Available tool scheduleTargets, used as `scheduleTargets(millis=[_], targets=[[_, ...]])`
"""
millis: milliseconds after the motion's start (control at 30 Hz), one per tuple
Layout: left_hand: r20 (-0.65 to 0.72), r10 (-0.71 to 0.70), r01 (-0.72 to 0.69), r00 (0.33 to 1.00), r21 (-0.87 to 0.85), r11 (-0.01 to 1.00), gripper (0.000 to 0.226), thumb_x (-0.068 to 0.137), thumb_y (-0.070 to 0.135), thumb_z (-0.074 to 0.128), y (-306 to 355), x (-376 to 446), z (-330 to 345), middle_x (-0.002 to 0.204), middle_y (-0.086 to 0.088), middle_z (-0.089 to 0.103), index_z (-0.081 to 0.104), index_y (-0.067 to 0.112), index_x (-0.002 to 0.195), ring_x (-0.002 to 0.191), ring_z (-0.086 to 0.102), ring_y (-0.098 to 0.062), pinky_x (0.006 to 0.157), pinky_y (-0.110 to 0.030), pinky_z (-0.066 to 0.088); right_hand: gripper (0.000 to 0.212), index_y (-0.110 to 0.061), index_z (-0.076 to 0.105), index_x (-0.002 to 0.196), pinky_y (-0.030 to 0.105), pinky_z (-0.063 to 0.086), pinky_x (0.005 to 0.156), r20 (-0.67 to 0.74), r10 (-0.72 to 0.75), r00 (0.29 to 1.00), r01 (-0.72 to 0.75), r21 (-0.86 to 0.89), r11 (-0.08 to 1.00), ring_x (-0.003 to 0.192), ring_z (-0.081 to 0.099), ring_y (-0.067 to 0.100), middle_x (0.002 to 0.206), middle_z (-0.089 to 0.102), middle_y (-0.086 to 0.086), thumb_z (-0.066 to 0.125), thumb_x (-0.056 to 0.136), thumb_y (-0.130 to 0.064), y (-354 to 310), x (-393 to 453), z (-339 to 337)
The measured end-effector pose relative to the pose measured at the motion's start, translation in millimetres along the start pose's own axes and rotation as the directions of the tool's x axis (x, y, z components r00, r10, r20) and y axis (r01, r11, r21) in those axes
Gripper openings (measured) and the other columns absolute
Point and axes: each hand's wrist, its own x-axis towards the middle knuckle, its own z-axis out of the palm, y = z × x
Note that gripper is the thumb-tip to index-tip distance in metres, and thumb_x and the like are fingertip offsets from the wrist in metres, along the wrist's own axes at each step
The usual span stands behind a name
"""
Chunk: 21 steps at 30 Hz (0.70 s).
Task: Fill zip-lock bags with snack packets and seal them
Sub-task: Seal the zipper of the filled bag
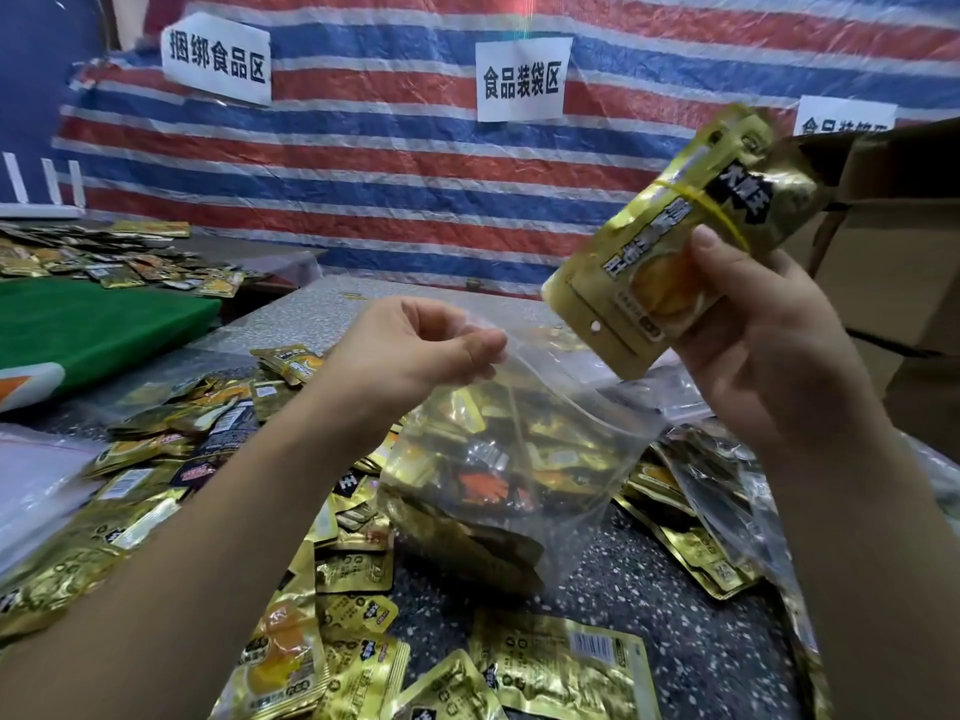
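Note:
A clear zip-lock bag (pixel 561 459) hangs in the middle of the view, partly filled with gold snack packets. My left hand (pixel 415 350) pinches the bag's top edge and holds its mouth up and open. My right hand (pixel 763 350) grips a bundle of gold snack packets (pixel 675 241) bound with a yellow rubber band. The bundle is tilted, its lower end just above and to the right of the bag's mouth. Several loose gold packets (pixel 358 652) lie scattered on the speckled table (pixel 675 631) under and around the bag.
Cardboard boxes (pixel 893 252) stand at the right. A green cloth (pixel 93 324) lies at the left, with more packets (pixel 104 252) piled on a table behind it. A striped tarp with paper signs (pixel 522 77) forms the back wall. Clear plastic bags (pixel 36 485) lie at the left edge.

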Motion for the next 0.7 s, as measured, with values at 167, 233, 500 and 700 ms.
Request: scheduleTargets(millis=[167,233,500,700], targets=[[-0.009,0.011,-0.011,1.0,-0.016,1.0,0.013,0.068,0.029,0.074,1,0,-1,0.077,-0.008,0.074,0.078,0.017,0.071,0.072,0.068,-0.013,0.074,-0.025,0.057,0.05,0.0,0.052,0.127,0.037,0.058,0.084,0.04,0.002,0.999,0.006,-0.181,0.983,0.104,0.07,0.026,0.113,0.07,0.013,0.068,0.082,-0.013,7,-3,2],[-0.024,0.011,-0.012,1.0,-0.034,0.999,0.015,0.067,0.029,0.074,1,0,-1,0.076,-0.008,0.074,0.078,0.014,0.071,0.071,0.068,-0.013,0.073,-0.024,0.057,0.054,0.001,0.053,0.127,0.037,0.057,0.084,0.08,0.04,0.996,-0.019,-0.242,0.97,0.104,0.07,0.028,0.111,0.071,0.013,0.071,0.079,-0.016,8,-3,-1],[-0.032,0.021,-0.021,0.999,-0.009,1.0,0.02,0.066,0.038,0.073,0,0,-1,0.078,-0.007,0.076,0.08,0.02,0.073,0.074,0.07,-0.013,0.079,-0.028,0.058,0.051,-0.014,0.06,0.116,0.036,0.06,0.084,0.243,0.21,0.947,-0.053,-0.525,0.849,0.102,0.072,0.025,0.107,0.075,0.007,0.08,0.07,-0.019,9,-8,-4],[-0.057,0.021,-0.021,0.998,0.001,1.0,0.021,0.071,0.036,0.068,-3,3,2,0.075,-0.004,0.075,0.079,0.018,0.069,0.072,0.07,-0.013,0.077,-0.028,0.059,0.039,-0.017,0.062,0.116,0.043,0.059,0.091,0.284,0.314,0.906,-0.001,-0.741,0.672,0.104,0.071,0.023,0.111,0.074,0.006,0.075,0.082,-0.003,10,-12,3]])
